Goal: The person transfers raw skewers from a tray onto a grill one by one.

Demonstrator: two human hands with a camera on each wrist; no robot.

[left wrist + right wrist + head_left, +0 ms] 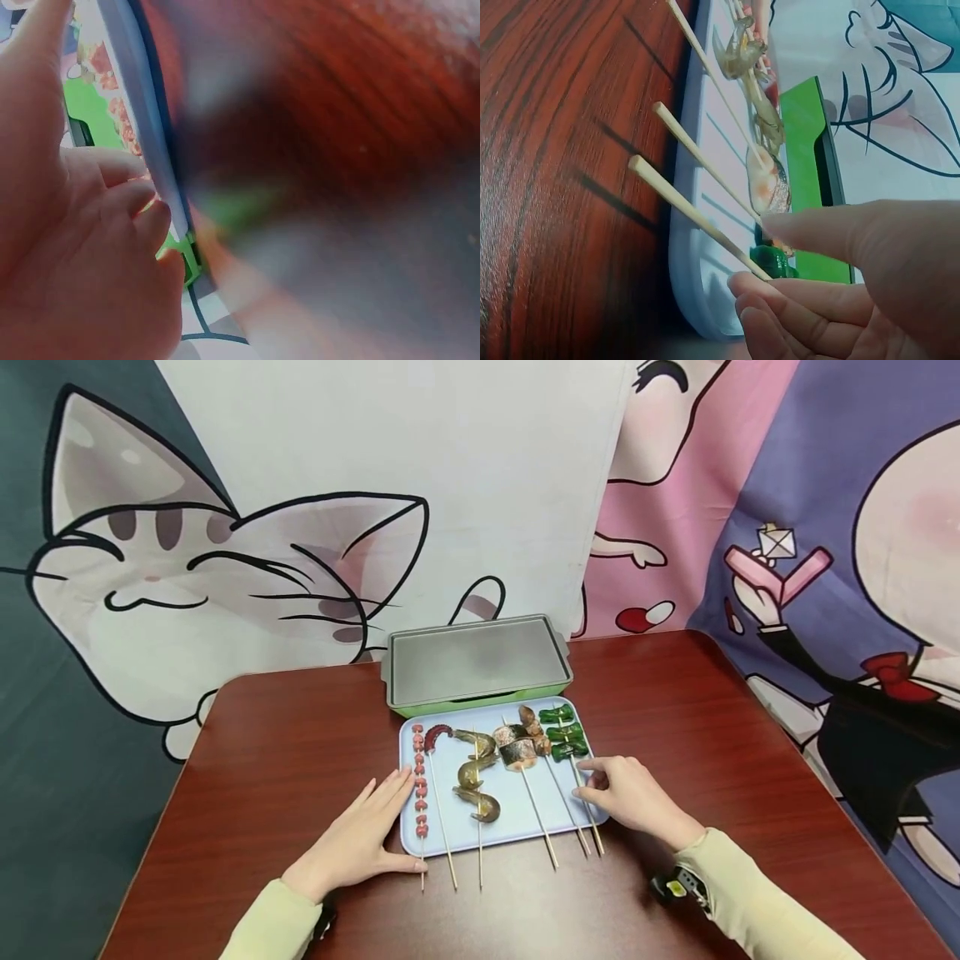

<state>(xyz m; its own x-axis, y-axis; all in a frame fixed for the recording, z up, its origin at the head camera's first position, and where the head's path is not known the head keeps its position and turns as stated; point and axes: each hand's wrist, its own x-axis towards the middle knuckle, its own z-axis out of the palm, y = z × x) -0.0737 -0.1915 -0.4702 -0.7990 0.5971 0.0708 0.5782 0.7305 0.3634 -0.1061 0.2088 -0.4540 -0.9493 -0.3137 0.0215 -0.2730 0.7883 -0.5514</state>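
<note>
A light blue tray (517, 814) holds several skewers, sticks jutting over its near edge. From left to right lie a skewer of small pink pieces (421, 782), a dark red curled tentacle (435, 737), a shrimp skewer (477, 777), a fish skewer (517, 747), one with brown pieces (534, 727) and a green pepper skewer (567, 735). My left hand (360, 835) rests at the tray's left rim with straight fingers, thumb near the pink skewer's stick. At the right rim, my right hand (630, 793) has thumb and fingers apart around the pepper skewer's stick (697, 217).
Right behind the tray stands a green grill pan (480, 660) with a flat grey top. Both sit on a reddish-brown wooden table (285, 752). A cloth with cartoon figures (300, 568) hangs along the table's back and right side.
</note>
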